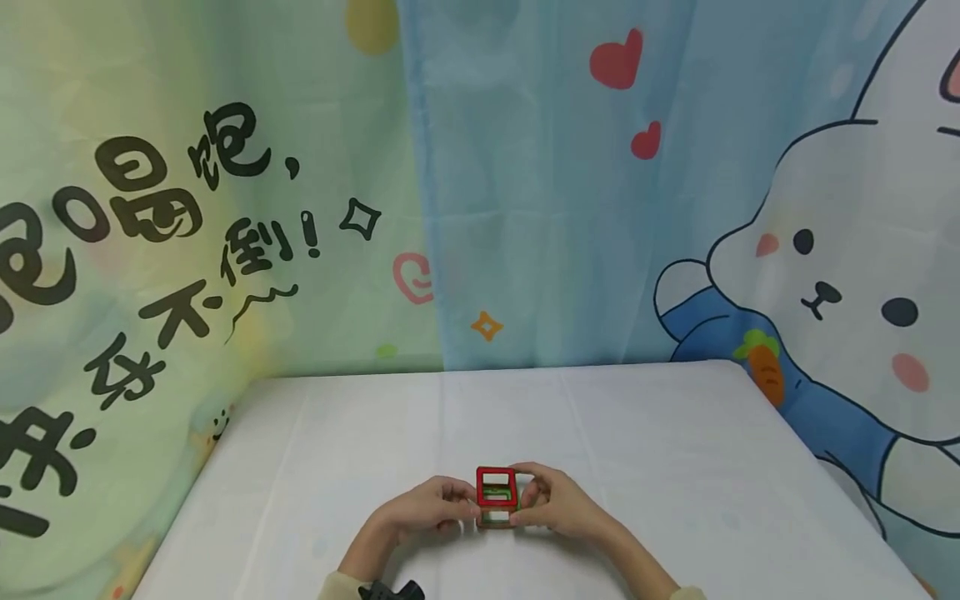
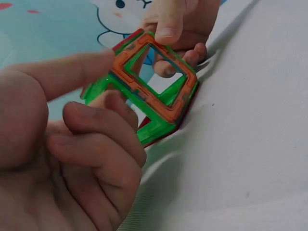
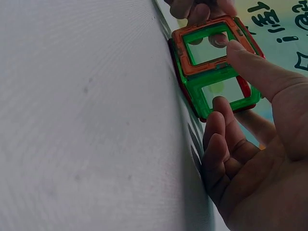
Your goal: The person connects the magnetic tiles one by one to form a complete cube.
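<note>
A small cube of magnetic tiles (image 1: 497,503), open square frames joined at their edges, is held low over the white tabletop between both hands. Red shows on its top, an orange frame (image 2: 144,98) faces the wearer, and a green frame (image 3: 220,74) forms a side. My left hand (image 1: 427,507) holds the cube's left side, thumb at the orange frame's edge and the lower fingers curled. From the right, my right hand (image 1: 558,502) pinches it, thumb on the orange frame and index finger at the far top edge. The fingers partly hide the cube's sides.
A white cloth covers the table (image 1: 360,433). Behind it hangs a printed curtain (image 1: 540,208) with hearts, lettering and a large cartoon rabbit. A black device (image 1: 392,591) sits at the left wrist, beside a pale sleeve.
</note>
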Demonstrator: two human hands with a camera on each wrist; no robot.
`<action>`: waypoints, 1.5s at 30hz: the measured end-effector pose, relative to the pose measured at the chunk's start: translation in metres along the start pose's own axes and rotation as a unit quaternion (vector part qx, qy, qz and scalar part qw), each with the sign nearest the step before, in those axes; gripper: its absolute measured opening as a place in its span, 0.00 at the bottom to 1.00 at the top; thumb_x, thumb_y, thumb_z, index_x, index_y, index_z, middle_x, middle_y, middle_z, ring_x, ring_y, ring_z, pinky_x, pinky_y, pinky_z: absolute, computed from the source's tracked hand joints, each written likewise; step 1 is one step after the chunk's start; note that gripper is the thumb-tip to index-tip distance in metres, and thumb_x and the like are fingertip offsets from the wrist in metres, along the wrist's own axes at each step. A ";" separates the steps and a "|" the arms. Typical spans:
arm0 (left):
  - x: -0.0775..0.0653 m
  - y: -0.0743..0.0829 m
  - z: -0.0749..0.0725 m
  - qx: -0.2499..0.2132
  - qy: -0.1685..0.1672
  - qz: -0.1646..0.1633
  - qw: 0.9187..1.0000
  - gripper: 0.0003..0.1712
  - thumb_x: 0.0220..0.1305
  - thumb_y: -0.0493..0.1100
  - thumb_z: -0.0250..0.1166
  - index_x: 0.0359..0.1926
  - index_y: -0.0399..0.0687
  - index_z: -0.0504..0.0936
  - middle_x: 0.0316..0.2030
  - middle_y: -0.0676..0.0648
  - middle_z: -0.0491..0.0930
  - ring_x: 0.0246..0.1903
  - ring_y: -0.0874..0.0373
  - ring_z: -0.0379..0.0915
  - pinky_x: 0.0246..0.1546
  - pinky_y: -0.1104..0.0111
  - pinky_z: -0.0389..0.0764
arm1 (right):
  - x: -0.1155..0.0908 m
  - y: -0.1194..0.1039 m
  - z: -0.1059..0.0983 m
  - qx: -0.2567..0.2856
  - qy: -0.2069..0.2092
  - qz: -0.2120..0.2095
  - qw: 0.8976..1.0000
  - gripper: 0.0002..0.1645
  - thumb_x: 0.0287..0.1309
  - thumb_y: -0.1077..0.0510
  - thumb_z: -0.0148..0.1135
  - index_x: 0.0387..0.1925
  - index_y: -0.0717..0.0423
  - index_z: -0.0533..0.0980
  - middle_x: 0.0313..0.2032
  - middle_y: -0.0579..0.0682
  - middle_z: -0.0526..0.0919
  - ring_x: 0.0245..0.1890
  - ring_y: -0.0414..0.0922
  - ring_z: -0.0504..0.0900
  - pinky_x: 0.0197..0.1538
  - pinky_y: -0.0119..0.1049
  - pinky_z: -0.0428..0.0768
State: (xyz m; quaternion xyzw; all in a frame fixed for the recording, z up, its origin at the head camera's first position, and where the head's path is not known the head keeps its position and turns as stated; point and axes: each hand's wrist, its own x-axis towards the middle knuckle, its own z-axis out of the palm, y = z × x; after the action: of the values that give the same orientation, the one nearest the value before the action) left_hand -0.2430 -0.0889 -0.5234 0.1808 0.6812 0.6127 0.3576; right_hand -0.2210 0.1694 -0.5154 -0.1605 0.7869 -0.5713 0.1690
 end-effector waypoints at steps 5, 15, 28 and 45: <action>0.000 -0.005 0.003 -0.067 -0.040 -0.013 0.997 0.11 0.67 0.42 0.62 0.44 0.38 0.79 0.23 0.54 0.71 0.16 0.64 0.54 0.16 0.73 0.57 | -0.001 0.002 0.001 -0.003 -0.004 -0.001 1.000 0.43 0.48 0.60 0.76 0.64 0.66 0.66 0.29 0.52 0.78 0.20 0.39 0.70 0.22 0.29 0.69; 0.002 -0.008 0.004 -0.085 -0.005 -0.014 0.996 0.09 0.66 0.40 0.63 0.43 0.40 0.79 0.22 0.54 0.71 0.16 0.63 0.55 0.17 0.72 0.59 | 0.000 0.001 0.001 -0.007 0.002 0.001 1.000 0.43 0.48 0.59 0.76 0.64 0.67 0.66 0.30 0.53 0.78 0.22 0.40 0.72 0.23 0.30 0.70; -0.002 -0.005 -0.002 -0.034 0.006 0.001 0.999 0.14 0.67 0.41 0.61 0.49 0.35 0.78 0.23 0.53 0.72 0.19 0.63 0.61 0.21 0.72 0.65 | -0.010 -0.017 -0.003 -0.124 0.031 -0.042 0.991 0.46 0.48 0.54 0.76 0.65 0.62 0.64 0.34 0.50 0.77 0.24 0.43 0.74 0.26 0.33 0.74; 0.000 0.007 0.000 0.171 0.125 0.129 0.969 0.31 0.59 0.41 0.71 0.63 0.46 0.74 0.57 0.49 0.75 0.46 0.53 0.77 0.44 0.66 0.77 | -0.003 -0.044 0.006 -0.262 -0.020 -0.109 0.959 0.03 0.60 0.53 0.67 0.35 0.46 0.81 0.21 0.35 0.74 0.21 0.33 0.69 0.25 0.30 0.69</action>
State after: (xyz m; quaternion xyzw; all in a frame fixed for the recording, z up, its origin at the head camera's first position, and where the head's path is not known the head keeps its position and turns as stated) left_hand -0.2441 -0.0874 -0.5168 0.2479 0.7861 0.5455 0.1516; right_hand -0.2128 0.1531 -0.4752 -0.2958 0.8831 -0.3568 0.0733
